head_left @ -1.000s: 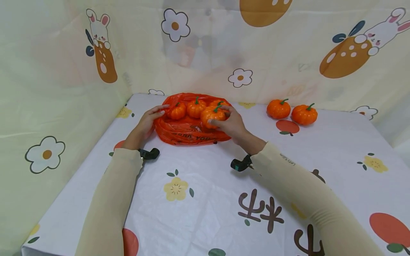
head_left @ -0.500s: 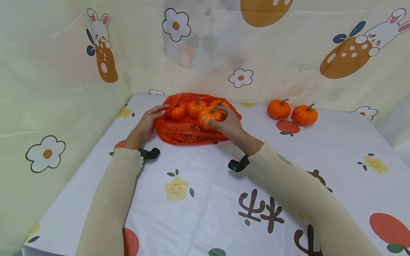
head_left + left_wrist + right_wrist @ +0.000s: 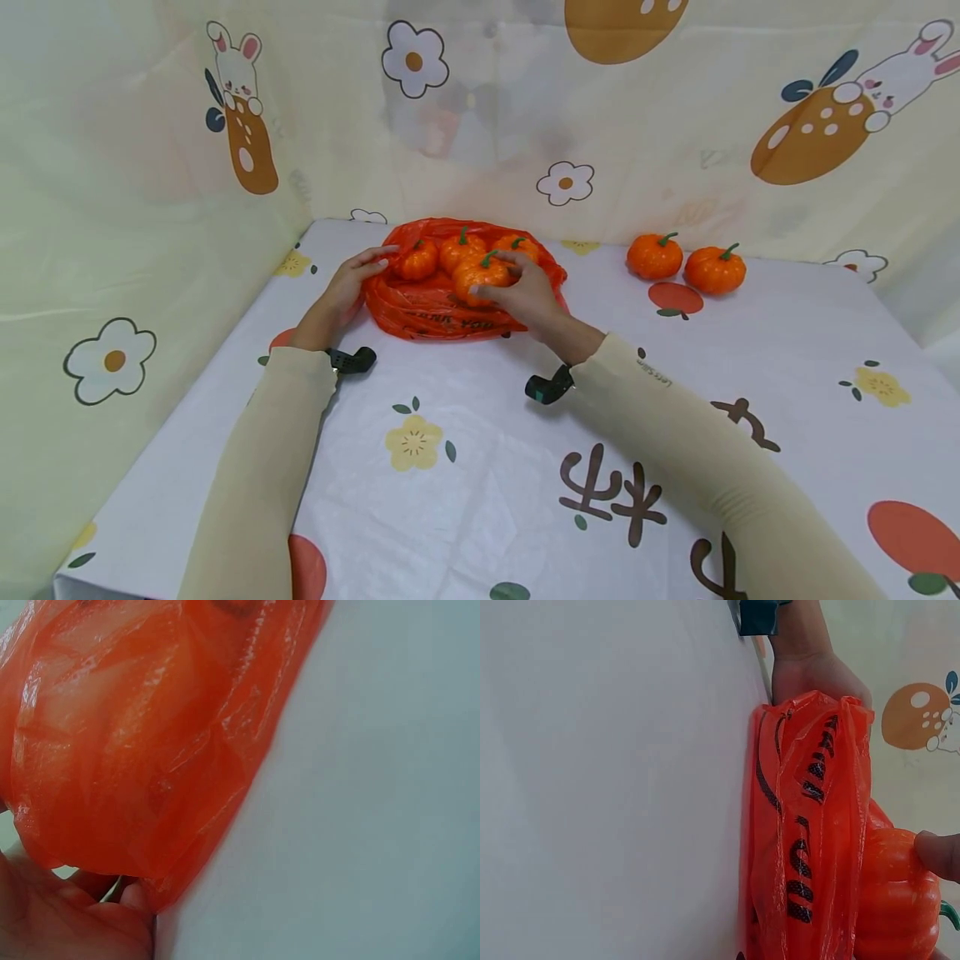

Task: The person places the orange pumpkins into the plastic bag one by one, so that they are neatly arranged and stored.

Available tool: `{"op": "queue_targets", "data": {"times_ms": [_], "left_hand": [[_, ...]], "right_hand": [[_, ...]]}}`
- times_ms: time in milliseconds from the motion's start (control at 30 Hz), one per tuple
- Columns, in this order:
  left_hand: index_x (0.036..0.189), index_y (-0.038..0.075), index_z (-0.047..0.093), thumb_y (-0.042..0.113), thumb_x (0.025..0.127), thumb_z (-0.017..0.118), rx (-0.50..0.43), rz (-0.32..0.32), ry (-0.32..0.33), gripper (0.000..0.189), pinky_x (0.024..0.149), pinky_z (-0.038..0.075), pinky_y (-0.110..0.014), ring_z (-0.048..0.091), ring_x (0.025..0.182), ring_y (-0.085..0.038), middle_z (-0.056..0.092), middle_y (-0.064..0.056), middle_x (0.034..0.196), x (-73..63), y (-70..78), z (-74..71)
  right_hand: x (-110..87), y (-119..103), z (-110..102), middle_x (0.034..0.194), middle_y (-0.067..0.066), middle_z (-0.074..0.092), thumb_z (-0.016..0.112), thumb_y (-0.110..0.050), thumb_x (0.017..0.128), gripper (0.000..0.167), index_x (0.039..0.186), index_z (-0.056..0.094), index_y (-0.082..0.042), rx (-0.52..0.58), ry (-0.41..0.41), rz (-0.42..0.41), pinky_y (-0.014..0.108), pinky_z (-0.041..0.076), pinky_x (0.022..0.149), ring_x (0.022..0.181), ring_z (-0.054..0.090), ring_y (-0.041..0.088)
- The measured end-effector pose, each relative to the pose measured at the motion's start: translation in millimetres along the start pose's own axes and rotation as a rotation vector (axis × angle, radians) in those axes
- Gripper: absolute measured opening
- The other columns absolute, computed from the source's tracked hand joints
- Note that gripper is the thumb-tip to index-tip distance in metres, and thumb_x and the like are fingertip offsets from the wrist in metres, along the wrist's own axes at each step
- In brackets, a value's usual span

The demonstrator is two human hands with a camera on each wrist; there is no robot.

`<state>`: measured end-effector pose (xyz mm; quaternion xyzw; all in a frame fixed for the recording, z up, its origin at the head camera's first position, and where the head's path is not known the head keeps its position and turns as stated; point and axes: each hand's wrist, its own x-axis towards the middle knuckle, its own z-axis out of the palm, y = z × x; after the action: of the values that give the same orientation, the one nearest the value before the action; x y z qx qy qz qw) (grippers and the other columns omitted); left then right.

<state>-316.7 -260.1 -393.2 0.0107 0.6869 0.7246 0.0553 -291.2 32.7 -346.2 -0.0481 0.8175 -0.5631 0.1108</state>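
A red plastic bag (image 3: 408, 308) with dark printing lies at the back of the table, its mouth spread. My left hand (image 3: 347, 285) holds the bag's left rim; in the left wrist view the red film (image 3: 127, 765) covers part of the fingers. My right hand (image 3: 534, 298) grips a small orange pumpkin (image 3: 472, 279) with a green stem, thumb on its near side, over the bag's opening. Three more pumpkins sit inside the bag: one at left (image 3: 417, 262), one in the middle (image 3: 456, 248), one at right behind my fingers (image 3: 522, 244).
Two further pumpkins, one left (image 3: 654, 256) and one right (image 3: 715, 271), stand side by side on the table at the back right. A patterned curtain (image 3: 487, 125) rises right behind the table. The white tablecloth (image 3: 480, 400) has printed flowers and fruit.
My right hand has moved left with the pumpkin, further over the bag. The bag's right rim shows more now. My left hand stays at the left rim.
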Motion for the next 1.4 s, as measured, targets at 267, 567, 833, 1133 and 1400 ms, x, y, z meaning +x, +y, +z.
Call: {"op": "queue_targets", "data": {"times_ms": [267, 567, 833, 1133, 1400], "left_hand": [[0.141, 0.016, 0.053, 0.016, 0.103, 0.045, -0.012, 0.001, -0.001, 0.039, 0.115, 0.038, -0.037, 0.037, 0.142, -0.021, 0.036, 0.000, 0.156, 1.4, -1.4, -1.8], [0.140, 0.018, 0.055, 0.017, 0.103, 0.044, -0.011, -0.014, 0.007, 0.039, 0.115, 0.038, -0.037, 0.037, 0.143, -0.020, 0.035, 0.003, 0.157, -1.1, -3.0, -1.3], [0.141, 0.019, 0.054, 0.019, 0.103, 0.045, 0.006, -0.004, 0.004, 0.039, 0.115, 0.039, -0.037, 0.036, 0.144, -0.020, 0.035, 0.002, 0.158, -2.1, -0.2, 1.0], [0.140, 0.020, 0.055, 0.020, 0.103, 0.046, 0.018, -0.012, 0.014, 0.038, 0.113, 0.041, -0.037, 0.037, 0.143, -0.020, 0.035, 0.003, 0.158, -1.0, -0.7, 0.7], [0.140, 0.020, 0.055, 0.020, 0.103, 0.046, 0.025, -0.006, 0.018, 0.038, 0.113, 0.040, -0.037, 0.036, 0.144, -0.020, 0.035, 0.003, 0.158, -1.5, -0.4, 1.9]], "right_hand": [[4.7, 0, 9, 0.154, 0.006, 0.035, 0.078, -0.027, 0.084, 0.075, 0.148, 0.040, -0.022, -0.034, 0.007, 0.018, 0.044, 0.040, 0.114, 0.137, 0.037, 0.028], [8.6, 2, 24, 0.154, 0.004, 0.036, 0.079, -0.029, 0.084, 0.074, 0.147, 0.041, -0.024, -0.040, 0.022, 0.051, 0.046, 0.040, 0.114, 0.138, 0.037, 0.028], [9.8, 1, 30, 0.151, 0.005, 0.039, 0.079, -0.027, 0.084, 0.072, 0.146, 0.043, -0.022, -0.032, 0.008, 0.019, 0.043, 0.042, 0.113, 0.135, 0.041, 0.028], [12.3, 0, 38, 0.149, 0.007, 0.042, 0.079, -0.028, 0.084, 0.070, 0.145, 0.045, -0.022, -0.048, -0.012, -0.011, 0.043, 0.043, 0.112, 0.133, 0.042, 0.029], [14.1, 0, 45, 0.149, 0.007, 0.044, 0.078, -0.028, 0.084, 0.068, 0.143, 0.047, -0.022, -0.065, -0.024, -0.028, 0.043, 0.042, 0.112, 0.134, 0.043, 0.029]]}}
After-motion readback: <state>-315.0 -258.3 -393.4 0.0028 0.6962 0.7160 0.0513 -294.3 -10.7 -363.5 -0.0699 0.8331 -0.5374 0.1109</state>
